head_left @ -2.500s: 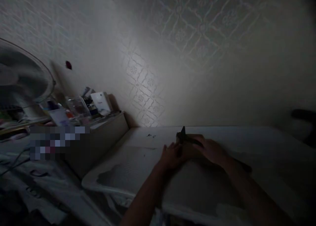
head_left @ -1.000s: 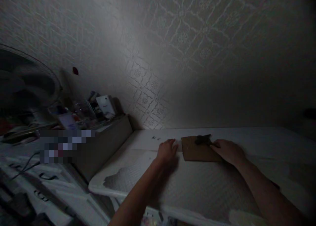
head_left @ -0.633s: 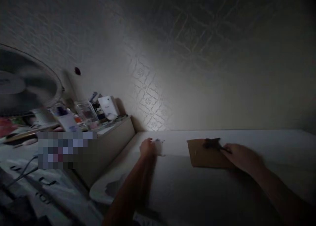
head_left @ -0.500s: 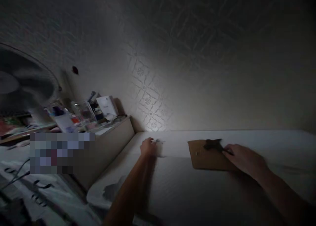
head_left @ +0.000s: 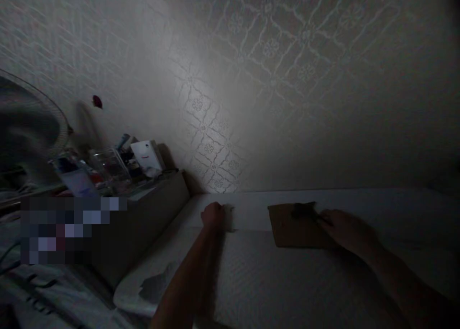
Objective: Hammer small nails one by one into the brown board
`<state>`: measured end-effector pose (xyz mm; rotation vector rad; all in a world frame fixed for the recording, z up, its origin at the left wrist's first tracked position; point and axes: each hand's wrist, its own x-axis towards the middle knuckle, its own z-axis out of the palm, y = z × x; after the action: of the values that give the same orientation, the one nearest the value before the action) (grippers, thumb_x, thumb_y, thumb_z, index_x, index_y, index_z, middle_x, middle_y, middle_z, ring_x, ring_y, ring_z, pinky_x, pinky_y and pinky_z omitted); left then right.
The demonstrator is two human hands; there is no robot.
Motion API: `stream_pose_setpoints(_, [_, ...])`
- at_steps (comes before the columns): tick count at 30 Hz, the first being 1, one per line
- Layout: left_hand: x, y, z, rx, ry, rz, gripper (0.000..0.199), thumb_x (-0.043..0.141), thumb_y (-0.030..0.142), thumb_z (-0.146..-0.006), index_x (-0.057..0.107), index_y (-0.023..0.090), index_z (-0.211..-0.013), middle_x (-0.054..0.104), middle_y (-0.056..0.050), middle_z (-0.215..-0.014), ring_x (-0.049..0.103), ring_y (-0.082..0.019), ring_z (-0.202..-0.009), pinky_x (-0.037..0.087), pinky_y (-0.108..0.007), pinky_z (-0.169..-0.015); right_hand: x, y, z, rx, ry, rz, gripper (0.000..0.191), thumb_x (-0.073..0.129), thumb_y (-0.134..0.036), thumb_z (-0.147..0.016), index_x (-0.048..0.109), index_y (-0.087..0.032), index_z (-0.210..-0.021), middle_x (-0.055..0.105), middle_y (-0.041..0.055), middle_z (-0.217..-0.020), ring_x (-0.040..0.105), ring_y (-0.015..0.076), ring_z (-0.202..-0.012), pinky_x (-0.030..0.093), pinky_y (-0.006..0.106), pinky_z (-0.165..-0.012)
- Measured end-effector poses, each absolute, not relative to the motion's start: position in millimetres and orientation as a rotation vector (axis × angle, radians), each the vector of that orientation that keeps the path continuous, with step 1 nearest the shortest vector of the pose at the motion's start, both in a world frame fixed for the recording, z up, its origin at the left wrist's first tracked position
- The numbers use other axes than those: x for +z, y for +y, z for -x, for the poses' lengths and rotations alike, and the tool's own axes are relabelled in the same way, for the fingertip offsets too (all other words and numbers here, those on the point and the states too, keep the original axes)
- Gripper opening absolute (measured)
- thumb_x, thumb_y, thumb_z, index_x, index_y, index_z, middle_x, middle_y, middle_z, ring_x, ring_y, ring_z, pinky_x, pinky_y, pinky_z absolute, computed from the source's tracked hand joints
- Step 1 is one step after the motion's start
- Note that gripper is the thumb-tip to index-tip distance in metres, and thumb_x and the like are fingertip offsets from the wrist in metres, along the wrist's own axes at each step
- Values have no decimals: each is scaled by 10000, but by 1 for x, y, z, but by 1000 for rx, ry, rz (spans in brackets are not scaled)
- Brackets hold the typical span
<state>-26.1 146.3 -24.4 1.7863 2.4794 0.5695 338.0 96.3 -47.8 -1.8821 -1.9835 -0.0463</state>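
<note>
Fingers (head_left: 328, 216) of the right hand (head_left: 347, 230), at four o'clock in the view, are clamped on the handle of a dark tool (head_left: 304, 210). The tool's head points to nine o'clock from that hand and lies over a flat brown board (head_left: 293, 233) on the white table (head_left: 251, 271); the tool's exact kind is too dim to tell. The left hand (head_left: 212, 216), near seven o'clock, is at the tabletop, well apart from the board; its fingers look curled, but whether they grip anything cannot be told. A grey patch (head_left: 154, 286) marks the table farther out at seven o'clock. Toward nine o'clock, a white box (head_left: 147, 155) and a fan (head_left: 28, 123) stand beyond the table.
</note>
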Motion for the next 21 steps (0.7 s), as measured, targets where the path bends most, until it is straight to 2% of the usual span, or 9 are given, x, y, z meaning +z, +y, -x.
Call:
stream_pose_setpoints(4, [-16,145,13,790,2378,-1770,249,525,381,-807,666,190,-884,694,-77,-956,621,-207,-913,429,-262,-736,-45,97,-338,-2,-2033,1882,229,454,-319,-810,639,-200,-877,663,79,-861,620,210,-786,399,292,-650])
stream_pose_setpoints(10, [-4,126,-72,1135,1776,-1755,189,616,325,-727,689,151,-713,704,-58,-741,642,-163,-726,448,-230,-654,-37,96,-336,89,-2063,1947,260,420,-325,-828,623,-188,-916,656,94,-910,613,221,-834,389,293,-646])
stream_pose_setpoints(13, [-13,114,-118,1195,1499,-1747,115,618,235,-701,685,142,-711,697,-47,-732,627,-136,-693,452,-210,-644,-35,96,-336,88,-2076,1957,254,429,-334,-826,622,-186,-901,655,99,-922,612,222,-846,388,292,-654])
stream_pose_setpoints(15, [-22,111,-135,1183,1455,-1729,127,624,240,-692,682,132,-722,683,-43,-710,609,-131,-665,447,-208,-617,-36,96,-336,92,-2077,1958,255,432,-333,-824,623,-188,-914,656,98,-928,613,215,-835,390,291,-655])
stream_pose_setpoints(21, [-45,117,-132,1087,1420,-1675,150,614,236,-700,668,103,-744,661,-58,-725,589,-131,-657,442,-212,-608,-36,96,-336,84,-2068,1931,283,439,-335,-822,620,-181,-976,656,107,-951,607,221,-885,402,294,-687])
